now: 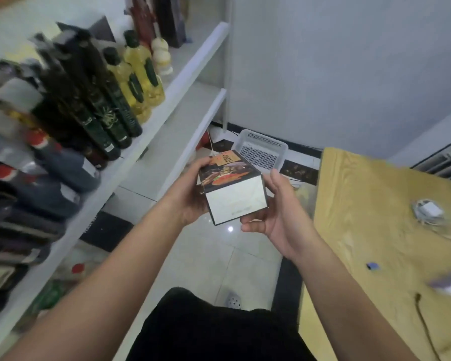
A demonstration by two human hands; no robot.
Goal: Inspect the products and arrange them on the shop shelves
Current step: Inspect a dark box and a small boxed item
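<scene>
A dark printed box (232, 186) with a pale end face is held in mid-air over the tiled floor, just right of the white shelves (151, 126) and left of the yellow table (375, 204). Its left side is gripped by the left hand (190, 194); its right side and near underside are cupped by the right hand (274, 212). Dark green bottles (102, 113) and yellow bottles (138, 74) are ranged on the shelf. A white basket (261, 149) is seen on the floor beyond.
</scene>
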